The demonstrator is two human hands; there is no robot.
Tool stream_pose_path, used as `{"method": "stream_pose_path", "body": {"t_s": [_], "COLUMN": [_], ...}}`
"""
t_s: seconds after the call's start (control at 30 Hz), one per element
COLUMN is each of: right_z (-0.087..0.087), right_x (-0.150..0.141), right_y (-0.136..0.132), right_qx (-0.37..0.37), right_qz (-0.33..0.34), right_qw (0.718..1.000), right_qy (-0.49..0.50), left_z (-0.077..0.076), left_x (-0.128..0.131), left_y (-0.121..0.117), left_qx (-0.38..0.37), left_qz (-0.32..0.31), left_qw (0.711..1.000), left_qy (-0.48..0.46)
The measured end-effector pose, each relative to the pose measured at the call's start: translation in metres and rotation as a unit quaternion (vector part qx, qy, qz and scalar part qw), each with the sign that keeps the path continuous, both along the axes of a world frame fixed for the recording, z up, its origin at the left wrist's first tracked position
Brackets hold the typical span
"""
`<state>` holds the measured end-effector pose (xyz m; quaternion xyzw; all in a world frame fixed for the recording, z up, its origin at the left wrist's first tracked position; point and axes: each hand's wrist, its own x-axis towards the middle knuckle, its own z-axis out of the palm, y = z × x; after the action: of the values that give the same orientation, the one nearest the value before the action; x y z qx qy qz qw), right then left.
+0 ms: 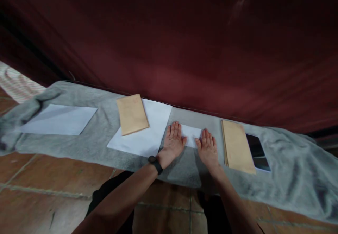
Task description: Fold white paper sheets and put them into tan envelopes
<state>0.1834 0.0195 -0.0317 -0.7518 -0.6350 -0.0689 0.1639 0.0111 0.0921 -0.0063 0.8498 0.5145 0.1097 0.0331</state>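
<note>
Both my hands lie flat, palms down, on a small folded white paper (190, 134) on a grey cloth (87, 146). My left hand (173, 140), with a black band on the wrist, covers the paper's left end with fingers stretched out. My right hand (207, 147) presses its right end, fingers also straight. Only the middle strip of the paper shows between them.
Left of my hands a brown envelope (132, 114) rests on a white sheet (148, 135); another white sheet (59, 119) lies farther left. To the right lie a stack of brown envelopes (237, 146) and a dark phone (257, 151). A dark red curtain (185, 44) hangs behind; tiled floor (52, 188) lies below.
</note>
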Motion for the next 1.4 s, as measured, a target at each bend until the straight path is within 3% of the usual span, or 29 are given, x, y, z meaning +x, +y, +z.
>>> {"method": "stream_pose_path", "body": {"t_s": [0.2,0.47,0.9,1.2,1.4], "right_z": [0.001,-0.002,-0.010,-0.017,-0.007], "right_x": [0.002,0.003,0.010,0.020,0.021], "right_y": [0.001,0.000,-0.004,-0.009,-0.010], "right_qx": [-0.020,-0.028,0.001,0.011,0.051], "right_qz": [-0.001,-0.009,0.007,0.007,0.012], "right_qw": [1.000,0.999,0.997,0.998,0.998], "right_qy": [-0.010,-0.043,-0.077,-0.067,-0.027], "left_z": [0.006,0.013,0.007,0.014,0.016], "left_x": [-0.002,-0.001,0.000,0.002,0.000], "left_y": [-0.002,0.000,0.000,-0.004,-0.003], "left_qx": [-0.002,0.025,0.043,0.044,0.024], "left_qz": [-0.024,-0.156,-0.126,-0.113,-0.118], "left_qw": [1.000,0.987,0.990,0.990,0.991], "left_qy": [0.000,0.029,0.050,0.072,0.053]}}
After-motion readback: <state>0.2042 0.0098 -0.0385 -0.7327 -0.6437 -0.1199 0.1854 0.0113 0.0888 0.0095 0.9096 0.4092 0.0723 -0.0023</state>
